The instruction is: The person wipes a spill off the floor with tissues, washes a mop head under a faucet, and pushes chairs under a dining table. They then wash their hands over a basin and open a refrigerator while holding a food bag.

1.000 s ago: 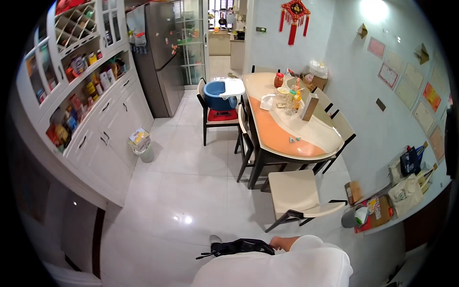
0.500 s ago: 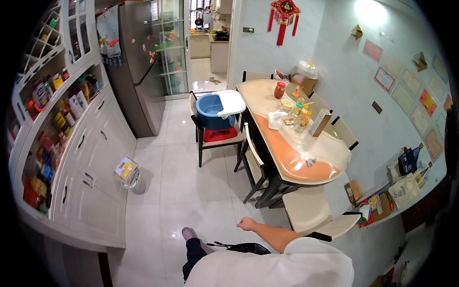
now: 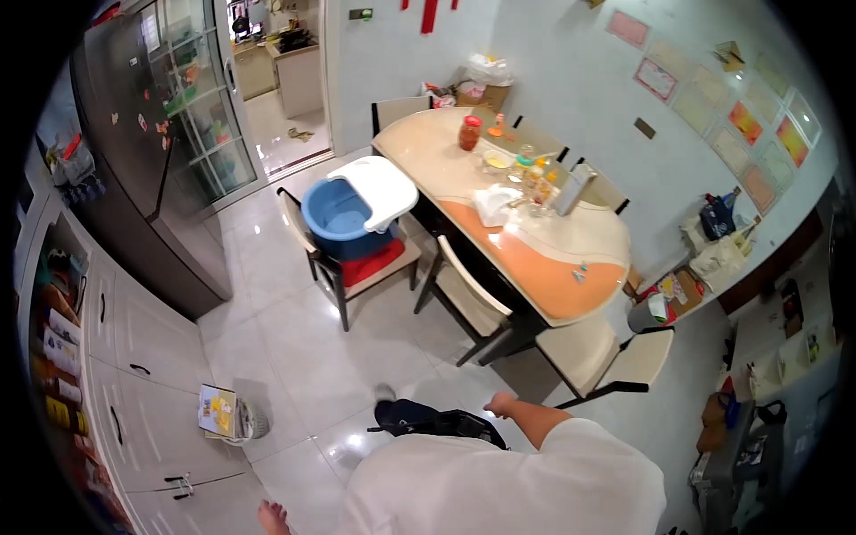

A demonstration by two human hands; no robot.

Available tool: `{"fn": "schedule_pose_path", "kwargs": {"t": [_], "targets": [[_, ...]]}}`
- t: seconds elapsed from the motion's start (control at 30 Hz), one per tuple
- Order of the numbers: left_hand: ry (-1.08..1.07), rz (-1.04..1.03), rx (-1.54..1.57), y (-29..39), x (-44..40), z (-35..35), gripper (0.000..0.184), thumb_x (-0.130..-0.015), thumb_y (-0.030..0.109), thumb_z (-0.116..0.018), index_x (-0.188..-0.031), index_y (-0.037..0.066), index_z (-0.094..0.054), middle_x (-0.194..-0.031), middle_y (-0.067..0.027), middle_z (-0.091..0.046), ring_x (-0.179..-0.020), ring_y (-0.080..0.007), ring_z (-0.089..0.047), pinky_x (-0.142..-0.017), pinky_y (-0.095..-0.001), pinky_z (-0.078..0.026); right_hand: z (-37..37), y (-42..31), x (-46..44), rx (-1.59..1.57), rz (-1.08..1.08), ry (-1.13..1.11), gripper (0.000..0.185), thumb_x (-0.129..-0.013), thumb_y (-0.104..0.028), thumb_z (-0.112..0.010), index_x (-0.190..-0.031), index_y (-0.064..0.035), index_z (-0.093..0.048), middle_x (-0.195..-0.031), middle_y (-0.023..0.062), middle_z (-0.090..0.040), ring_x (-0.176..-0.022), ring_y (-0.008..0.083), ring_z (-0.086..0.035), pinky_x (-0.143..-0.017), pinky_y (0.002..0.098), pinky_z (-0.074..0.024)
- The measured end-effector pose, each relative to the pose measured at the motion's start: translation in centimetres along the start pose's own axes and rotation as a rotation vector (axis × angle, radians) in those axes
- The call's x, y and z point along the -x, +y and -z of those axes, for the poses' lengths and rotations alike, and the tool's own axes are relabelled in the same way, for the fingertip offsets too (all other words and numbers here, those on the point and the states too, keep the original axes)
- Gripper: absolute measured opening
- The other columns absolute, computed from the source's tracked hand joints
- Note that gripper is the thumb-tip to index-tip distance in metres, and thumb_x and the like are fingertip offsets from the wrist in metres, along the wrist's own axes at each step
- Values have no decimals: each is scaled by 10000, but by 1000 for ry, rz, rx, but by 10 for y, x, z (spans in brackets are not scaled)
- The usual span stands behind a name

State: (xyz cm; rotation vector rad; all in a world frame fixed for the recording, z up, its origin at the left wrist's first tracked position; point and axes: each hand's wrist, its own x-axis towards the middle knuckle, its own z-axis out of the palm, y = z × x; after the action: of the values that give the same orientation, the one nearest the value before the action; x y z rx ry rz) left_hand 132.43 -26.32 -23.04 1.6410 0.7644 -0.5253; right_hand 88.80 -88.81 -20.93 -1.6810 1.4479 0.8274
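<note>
My left hand shows at the bottom edge, low beside the white cabinet. Its fingers are loosely bent and apart, with nothing in them. My right hand hangs in front of my body with curled fingers, and nothing shows in it. Nearest to it are a dining chair with a cream seat and the rounded end of the dining table. A black bag hangs at my waist. Neither hand touches any furniture.
A blue basin with a white tray, the child seat, sits on a chair ahead. Jars, bottles and a box stand on the table. A small bin with a yellow-white box is by the cabinet. The fridge stands left of a glass door.
My view has moved forward and turned right, so the table and child seat appear further left. My left hand has come into view at the bottom. My right hand stays curled.
</note>
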Motion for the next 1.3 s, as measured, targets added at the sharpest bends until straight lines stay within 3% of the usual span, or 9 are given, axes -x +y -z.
{"fn": "schedule_pose_path", "kwargs": {"t": [0.07, 0.2, 0.27, 0.33, 0.4, 0.6, 0.8, 1.0, 1.3], "targets": [[-22, -21, -17, 49, -38, -51, 392, -946, 356, -492, -1193, 52, -483, -995, -93, -587, -883, -242, -577, -717, -395, -493, 11, -38, -28, -1, 4, -17, 457, -841, -417, -645, -765, 29, -712, -748, 143, -700, -629, 252, -690, -604, 381, -592], [-237, 90, 272, 110, -68, -183, 385, -942, 299, -533, -1217, 38, -468, -1057, -117, -577, -938, -267, -583, -791, -432, -501, 30, -104, -107, -211, 78, 37, 430, -838, -430, -660, -745, -14, -715, -668, 104, -678, -585, 214, -667, -496, 372, -545], [-333, 104, 217, 151, -58, -259, 306, -938, 256, -552, -1151, 40, -520, -992, -107, -603, -890, -254, -602, -730, -398, -519, 63, -157, -139, 123, 258, 132, 356, -799, -384, -662, -664, -57, -709, -616, 135, -661, -597, 276, -655, -606, 412, -532], [-513, -82, 66, 212, -24, -344, 241, -934, 245, -572, -1034, 26, -580, -879, -87, -625, -793, -222, -628, -666, -348, -526, 98, -211, -167, -22, 432, 496, 353, -781, -399, -658, -698, -61, -717, -683, 122, -687, -696, 281, -678, -689, 415, -535], [-583, -181, -63, 282, 13, -429, 198, -936, 211, -581, -940, 16, -607, -795, -73, -632, -708, -191, -638, -634, -312, -526, 150, -280, -154, -320, 443, 558, 303, -787, -339, -684, -791, -38, -719, -697, 131, -688, -679, 249, -680, -669, 364, -535], [-933, -334, -275, 398, 42, -660, 202, -961, 198, -570, -929, 1, -601, -811, -76, -642, -714, -170, -639, -624, -291, -523, 272, -420, -142, -848, 505, 391, 221, -869, -205, -678, -932, 6, -692, -786, 53, -686, -690, 120, -627, -637, 265, -510], [-1161, -158, -375, 395, 23, -834, 197, -959, 212, -601, -920, 20, -578, -809, -68, -632, -696, -155, -629, -600, -284, -515, 338, -395, -116, -1221, 318, 649, 210, -877, -194, -679, -947, 4, -687, -793, 77, -699, -700, 131, -645, -629, 273, -516], [-1164, -145, -572, 395, 13, -937, 223, -938, 223, -631, -906, 13, -562, -749, -52, -594, -621, -129, -573, -538, -270, -487, 409, -331, -122, -1164, -12, 1080, 177, -879, -162, -655, -866, 14, -668, -741, 53, -662, -637, 106, -589, -584, 243, -480], [-831, -311, -589, 356, 16, -1013, 394, -916, 384, -644, -897, -5, -580, -769, -75, -622, -636, -147, -595, -540, -290, -483, 424, -487, -196, -1568, 315, 285, 200, -941, -156, -609, -944, 40, -649, -879, 108, -684, -808, 169, -671, -768, 288, -552]]}}
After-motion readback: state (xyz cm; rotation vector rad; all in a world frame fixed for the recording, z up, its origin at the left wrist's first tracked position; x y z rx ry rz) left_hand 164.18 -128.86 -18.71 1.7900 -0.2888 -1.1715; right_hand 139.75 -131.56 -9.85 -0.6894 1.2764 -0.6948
